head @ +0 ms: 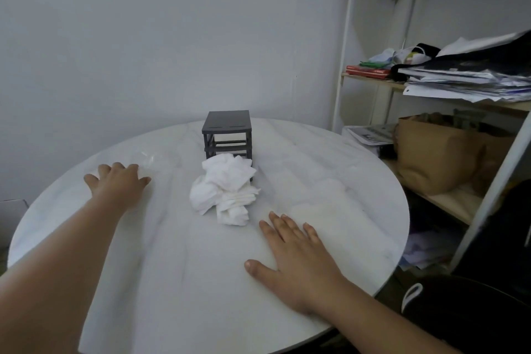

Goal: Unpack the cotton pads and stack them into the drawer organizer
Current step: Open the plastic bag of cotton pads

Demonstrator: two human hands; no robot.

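Head-worn wide-angle camera, close above round table (186,282), facing forward-down toward wall (143,37).

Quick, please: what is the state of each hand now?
Left hand: touching the clear wrapper; whether it grips cannot be told.
Right hand: open, flat on the table, holding nothing.

Pale wall (172,37), cluttered shelving (431,89)

I see organizer (227,132) at table (172,267) center-rear; pads pile (225,190) directly in front, touching it. L hand (119,184) on table left of pile, by wrapper (156,159); R hand (298,261) front-right of pile. Shelf (373,77) right of table.
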